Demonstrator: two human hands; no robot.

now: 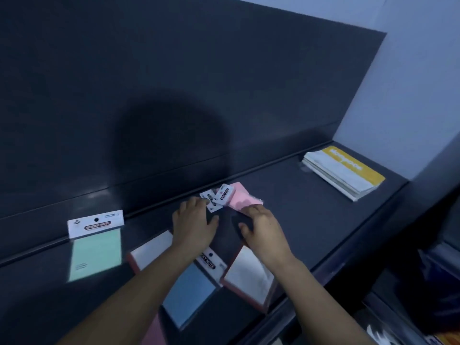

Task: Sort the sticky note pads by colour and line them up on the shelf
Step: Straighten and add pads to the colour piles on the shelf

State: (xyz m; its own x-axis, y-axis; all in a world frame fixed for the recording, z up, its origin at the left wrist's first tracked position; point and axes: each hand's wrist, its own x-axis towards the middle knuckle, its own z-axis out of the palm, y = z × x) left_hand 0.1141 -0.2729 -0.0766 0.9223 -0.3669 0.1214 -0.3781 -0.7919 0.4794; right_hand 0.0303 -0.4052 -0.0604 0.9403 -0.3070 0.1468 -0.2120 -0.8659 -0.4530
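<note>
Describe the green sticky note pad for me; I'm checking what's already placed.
The green sticky note pad is a pale mint square topped by a white header card with a black hang hole and a "STICKY NOTE" label. It lies flat at the left of the dark shelf, header toward the back wall, with faint print near one lower corner. Only the shelf touches it.

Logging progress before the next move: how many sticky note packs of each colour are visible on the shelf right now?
Green pad: 1
Blue pad: 1
Pink pads near the back wall: 2, going by their two header cards
Pink pad at the bottom edge, cut off: 1
Red-edged packs, faces lost in glare: 2
Total: 7
</note>
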